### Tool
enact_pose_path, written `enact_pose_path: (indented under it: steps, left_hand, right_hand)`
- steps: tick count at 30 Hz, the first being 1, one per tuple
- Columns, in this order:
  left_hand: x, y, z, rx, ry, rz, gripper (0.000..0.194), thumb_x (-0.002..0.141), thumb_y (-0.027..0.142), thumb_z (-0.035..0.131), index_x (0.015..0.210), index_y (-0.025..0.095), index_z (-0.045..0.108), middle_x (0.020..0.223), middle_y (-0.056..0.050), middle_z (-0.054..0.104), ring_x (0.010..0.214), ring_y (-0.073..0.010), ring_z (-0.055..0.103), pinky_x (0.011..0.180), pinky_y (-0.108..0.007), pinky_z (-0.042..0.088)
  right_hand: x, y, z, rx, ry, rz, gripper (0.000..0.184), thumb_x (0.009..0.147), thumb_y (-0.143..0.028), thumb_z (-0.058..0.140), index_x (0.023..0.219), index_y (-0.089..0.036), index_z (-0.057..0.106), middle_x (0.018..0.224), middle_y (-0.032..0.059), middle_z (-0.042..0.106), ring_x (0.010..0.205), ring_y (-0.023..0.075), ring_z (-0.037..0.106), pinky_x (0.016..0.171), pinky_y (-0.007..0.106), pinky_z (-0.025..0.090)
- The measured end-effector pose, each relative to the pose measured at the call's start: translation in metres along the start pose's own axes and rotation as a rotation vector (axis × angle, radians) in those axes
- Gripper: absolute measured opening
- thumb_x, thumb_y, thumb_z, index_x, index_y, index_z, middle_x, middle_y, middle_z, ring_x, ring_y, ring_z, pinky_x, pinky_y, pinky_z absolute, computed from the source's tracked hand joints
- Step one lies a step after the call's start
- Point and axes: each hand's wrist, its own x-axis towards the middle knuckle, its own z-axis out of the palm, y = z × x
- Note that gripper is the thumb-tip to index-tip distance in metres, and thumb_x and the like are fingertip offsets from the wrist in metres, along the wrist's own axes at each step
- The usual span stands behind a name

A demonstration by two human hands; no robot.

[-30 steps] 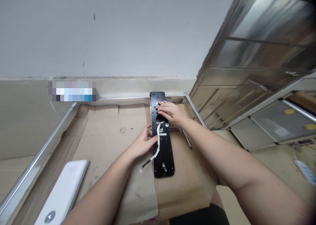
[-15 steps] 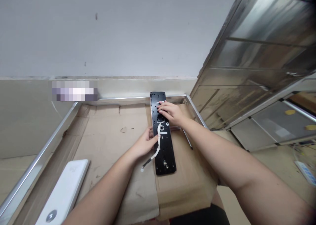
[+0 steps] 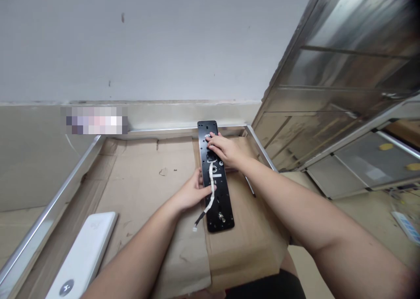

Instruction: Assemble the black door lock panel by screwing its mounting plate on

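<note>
Left hand [image 3: 192, 191] grips long black panel [image 3: 222, 192] by edge, thumb at white cable [image 3: 211, 175]. Right hand [image 3: 227, 149] rests bent fingers on panel's far half; whether pinching anything, cannot tell. White slab [image 3: 88, 248] lies well left of fingers.

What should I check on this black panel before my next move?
1. Left hand on the black panel: ok, at its left edge.
2. Right hand on the panel: ok, on its upper part.
3. Thumb clear of the white cable: not ok, they cross.
4. Connector tucked in: not ok, it sticks out past the left edge.
5. Panel's underside: cannot tell, hidden.
</note>
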Motion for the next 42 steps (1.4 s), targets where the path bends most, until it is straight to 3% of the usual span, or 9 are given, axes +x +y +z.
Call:
enact_pose_path:
  steps: [6, 10, 14, 18, 21, 24, 31, 37, 42]
  left_hand:
    - [0.000, -0.002, -0.002, -0.022, -0.011, -0.023, 0.067, 0.080, 0.032, 0.080, 0.134, 0.020, 0.042, 0.127, -0.015, 0.066, 0.117, -0.0277, 0.064, 0.101, -0.046, 0.049]
    - [0.000, -0.005, -0.002, -0.049, -0.018, -0.035, 0.070, 0.084, 0.035, 0.077, 0.140, 0.020, 0.038, 0.124, -0.015, 0.068, 0.109, -0.0272, 0.068, 0.095, -0.044, 0.052]
    - [-0.001, -0.005, -0.002, -0.047, -0.007, -0.054, 0.072, 0.083, 0.036, 0.078, 0.141, 0.020, 0.038, 0.123, -0.016, 0.068, 0.105, -0.0273, 0.069, 0.091, -0.043, 0.053]
    - [-0.001, -0.003, -0.004, -0.012, 0.013, -0.056, 0.070, 0.078, 0.029, 0.083, 0.134, 0.019, 0.042, 0.125, -0.018, 0.066, 0.110, -0.0265, 0.067, 0.095, -0.043, 0.052]
    - [-0.001, -0.003, -0.006, -0.015, -0.005, -0.063, 0.075, 0.074, 0.024, 0.085, 0.134, 0.019, 0.040, 0.124, -0.017, 0.066, 0.107, -0.0258, 0.068, 0.095, -0.045, 0.052]
    - [-0.001, -0.004, -0.009, -0.014, -0.018, -0.072, 0.078, 0.072, 0.022, 0.087, 0.133, 0.020, 0.040, 0.123, -0.017, 0.065, 0.105, -0.0260, 0.068, 0.094, -0.046, 0.053]
    - [-0.005, -0.004, -0.016, 0.027, -0.163, -0.065, 0.082, 0.069, 0.023, 0.089, 0.136, 0.021, 0.042, 0.129, -0.016, 0.061, 0.116, -0.0292, 0.063, 0.101, -0.046, 0.049]
    - [-0.008, 0.000, -0.015, 0.073, -0.209, -0.097, 0.082, 0.068, 0.024, 0.090, 0.135, 0.019, 0.043, 0.132, -0.015, 0.059, 0.123, -0.0301, 0.059, 0.106, -0.048, 0.046]
    - [-0.007, 0.000, -0.015, 0.090, -0.205, -0.107, 0.084, 0.068, 0.026, 0.090, 0.136, 0.019, 0.043, 0.132, -0.016, 0.060, 0.124, -0.0314, 0.058, 0.106, -0.049, 0.046]
  right_hand:
    - [0.000, -0.007, -0.005, -0.048, 0.019, 0.021, 0.018, 0.099, -0.027, 0.050, 0.101, -0.021, 0.068, 0.134, 0.0121, 0.065, 0.140, 0.0273, 0.051, 0.118, 0.052, 0.038]
    - [-0.002, -0.006, -0.006, -0.097, 0.034, 0.110, 0.017, 0.095, -0.029, 0.057, 0.108, -0.021, 0.066, 0.150, 0.0137, 0.046, 0.148, 0.0308, 0.037, 0.120, 0.053, 0.035]
    - [-0.004, -0.004, -0.002, -0.025, 0.072, 0.205, 0.036, 0.091, -0.032, 0.063, 0.125, -0.020, 0.056, 0.157, 0.0181, 0.032, 0.153, 0.0328, 0.027, 0.122, 0.054, 0.032]
    - [-0.003, -0.004, -0.003, 0.242, 0.111, 0.373, 0.069, 0.081, -0.034, 0.075, 0.140, -0.023, 0.039, 0.153, 0.0192, 0.038, 0.140, 0.0341, 0.046, 0.109, 0.054, 0.048]
    - [-0.001, -0.006, -0.004, 0.622, 0.030, 0.591, 0.094, 0.077, -0.032, 0.079, 0.148, -0.024, 0.018, 0.134, 0.0166, 0.059, 0.115, 0.0280, 0.066, 0.094, 0.047, 0.059]
    - [0.000, -0.007, -0.006, 0.852, -0.053, 0.772, 0.085, 0.077, -0.029, 0.080, 0.141, -0.023, 0.025, 0.118, 0.0116, 0.069, 0.096, 0.0218, 0.072, 0.083, 0.038, 0.062]
    - [-0.004, -0.006, -0.021, 0.921, -0.256, 0.808, 0.069, 0.070, -0.026, 0.087, 0.126, -0.023, 0.047, 0.110, 0.0081, 0.072, 0.087, 0.0195, 0.074, 0.065, 0.027, 0.061]
    - [-0.013, -0.008, -0.036, 0.958, -0.516, 0.813, 0.081, 0.073, -0.021, 0.081, 0.139, -0.028, 0.035, 0.102, 0.0022, 0.071, 0.074, 0.0162, 0.074, 0.063, 0.027, 0.063]
    - [-0.015, -0.019, -0.026, 0.811, -0.504, 0.882, 0.072, 0.070, -0.018, 0.080, 0.127, -0.023, 0.037, 0.087, -0.0013, 0.068, 0.068, 0.0151, 0.071, 0.058, 0.027, 0.062]
